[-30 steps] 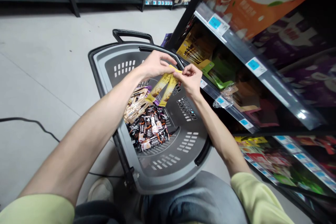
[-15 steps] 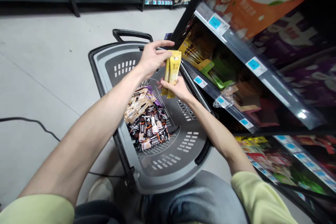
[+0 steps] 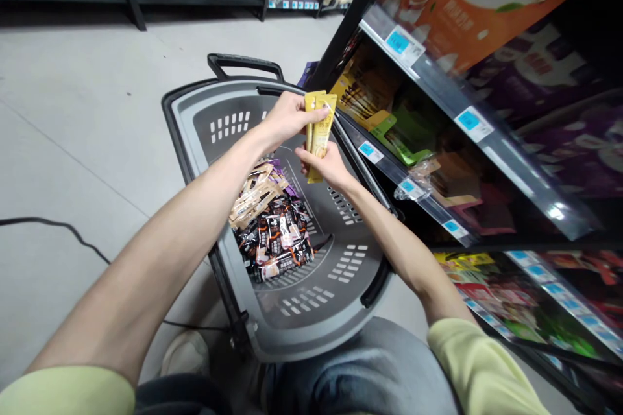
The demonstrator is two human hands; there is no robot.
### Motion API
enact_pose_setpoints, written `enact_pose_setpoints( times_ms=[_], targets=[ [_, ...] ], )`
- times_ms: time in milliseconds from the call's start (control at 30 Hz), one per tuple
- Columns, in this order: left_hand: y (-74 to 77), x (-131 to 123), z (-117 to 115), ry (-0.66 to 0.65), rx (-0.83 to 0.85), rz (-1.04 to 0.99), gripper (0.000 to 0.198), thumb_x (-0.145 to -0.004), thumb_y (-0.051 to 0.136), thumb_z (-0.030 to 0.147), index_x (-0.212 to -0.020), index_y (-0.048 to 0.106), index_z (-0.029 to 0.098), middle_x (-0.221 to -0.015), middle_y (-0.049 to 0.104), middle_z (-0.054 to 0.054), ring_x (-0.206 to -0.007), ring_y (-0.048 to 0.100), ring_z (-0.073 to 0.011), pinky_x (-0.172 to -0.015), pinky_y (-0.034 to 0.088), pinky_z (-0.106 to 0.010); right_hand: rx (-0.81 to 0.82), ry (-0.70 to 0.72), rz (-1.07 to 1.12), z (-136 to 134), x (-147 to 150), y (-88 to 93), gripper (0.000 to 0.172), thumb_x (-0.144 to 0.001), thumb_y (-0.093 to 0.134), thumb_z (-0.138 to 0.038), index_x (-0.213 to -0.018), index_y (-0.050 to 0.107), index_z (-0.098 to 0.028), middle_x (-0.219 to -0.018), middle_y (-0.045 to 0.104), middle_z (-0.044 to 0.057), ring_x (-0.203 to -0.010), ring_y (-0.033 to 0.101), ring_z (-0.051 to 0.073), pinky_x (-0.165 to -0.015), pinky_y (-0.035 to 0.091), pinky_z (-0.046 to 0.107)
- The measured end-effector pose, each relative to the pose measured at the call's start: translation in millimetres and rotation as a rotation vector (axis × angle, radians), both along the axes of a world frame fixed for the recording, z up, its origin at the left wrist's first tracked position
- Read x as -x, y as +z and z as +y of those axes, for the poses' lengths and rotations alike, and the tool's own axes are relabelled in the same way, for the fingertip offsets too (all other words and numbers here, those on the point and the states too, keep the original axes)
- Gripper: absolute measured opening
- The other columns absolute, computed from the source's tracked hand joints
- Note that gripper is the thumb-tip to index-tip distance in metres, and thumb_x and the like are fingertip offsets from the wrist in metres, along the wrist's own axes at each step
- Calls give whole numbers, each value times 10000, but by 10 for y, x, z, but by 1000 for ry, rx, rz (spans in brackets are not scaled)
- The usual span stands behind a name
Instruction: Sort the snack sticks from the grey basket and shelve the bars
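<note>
the left hand clamps its fingers on the yellow sachets' upper part, the right hand their lower, over the grey basket; exact count hard to tell.

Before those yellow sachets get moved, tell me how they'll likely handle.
The yellow sachets are probably light, being so slim. They may be fairly stiff lengthwise, showing no clear sag between the left hand and the right hand. Their smooth-looking surfaces could slide where they overlap.
</note>
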State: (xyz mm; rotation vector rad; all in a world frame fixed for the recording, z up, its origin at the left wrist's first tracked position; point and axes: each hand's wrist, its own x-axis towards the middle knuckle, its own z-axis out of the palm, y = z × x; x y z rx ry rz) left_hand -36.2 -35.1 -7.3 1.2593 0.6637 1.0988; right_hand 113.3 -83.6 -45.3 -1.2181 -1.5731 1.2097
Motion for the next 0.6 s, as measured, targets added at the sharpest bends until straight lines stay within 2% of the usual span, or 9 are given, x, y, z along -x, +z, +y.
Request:
enact_pose_setpoints(
  times_ms=[167, 367, 433, 600],
  targets=[
    [10, 3, 23, -29, 37, -26, 230, -900, 650, 287, -1065, 650, 127, -939, 751, -100, -1032, 707, -261, -981, 532, -494, 180, 118, -31, -28, -28, 92, 498, -662, 869, -479, -946, 601, -172, -684, 662, -13, -552, 621, 116, -557, 563, 257],
    [44, 24, 17, -127, 91, -54, 281, -955, 557, 386, -1055, 618, 130, -1011, 740, -133, -1041, 710, -273, -986, 524, -503, 148, 117, 14, -56, -18, 102, 430, -738, 808, -525, -725, 540, -189, -490, 545, -62, -405, 492, 80, -439, 481, 223],
    [53, 40, 2, -159, 79, -40, 275, -926, 601, 370, -1054, 620, 127, -1007, 737, -139, -1031, 710, -275, -993, 520, -505, 142, 123, 47, -67, 11, 96, 448, -747, 800, -532, -690, 507, -199, -461, 505, -76, -386, 466, 76, -421, 464, 222],
    [24, 38, -22, -249, 39, 16, 318, -786, 746, 200, -1069, 638, 101, -936, 742, -151, -944, 722, -265, -1004, 521, -497, 149, 84, 107, -79, 71, 89, 478, -707, 826, -550, -726, 490, -210, -443, 490, -92, -379, 460, 81, -414, 467, 223]
  ],
)
